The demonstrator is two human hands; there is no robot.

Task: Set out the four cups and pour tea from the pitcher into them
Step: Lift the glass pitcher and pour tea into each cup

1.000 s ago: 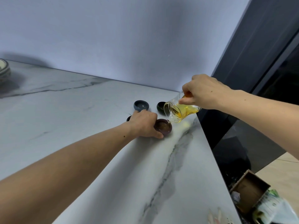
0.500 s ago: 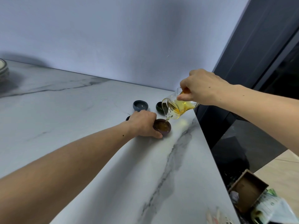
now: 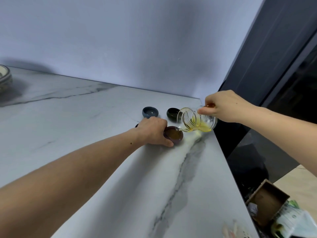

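My right hand point(image 3: 223, 106) grips the glass pitcher point(image 3: 197, 121) by its handle, tipped steeply to the left with its spout over the brown cup point(image 3: 174, 136). Only a little yellow tea lies in the pitcher. The brown cup holds amber tea, and my left hand point(image 3: 153, 131) curls around its left side on the marble counter point(image 3: 85, 126). A blue-grey cup point(image 3: 150, 112) and a dark green cup point(image 3: 172, 113) stand behind. A further dark cup point(image 3: 136, 125) peeks out from under my left hand, mostly hidden.
The counter's right edge point(image 3: 228, 169) drops to a dark cabinet front and floor. A cardboard box point(image 3: 267, 201) with packaging sits on the floor below. A patterned bowl point(image 3: 4, 78) stands at the far left. The wall runs close behind the cups.
The pitcher has tipped further toward the brown cup and its tea level has dropped, while the cup has filled. My left hand stays on the cup.
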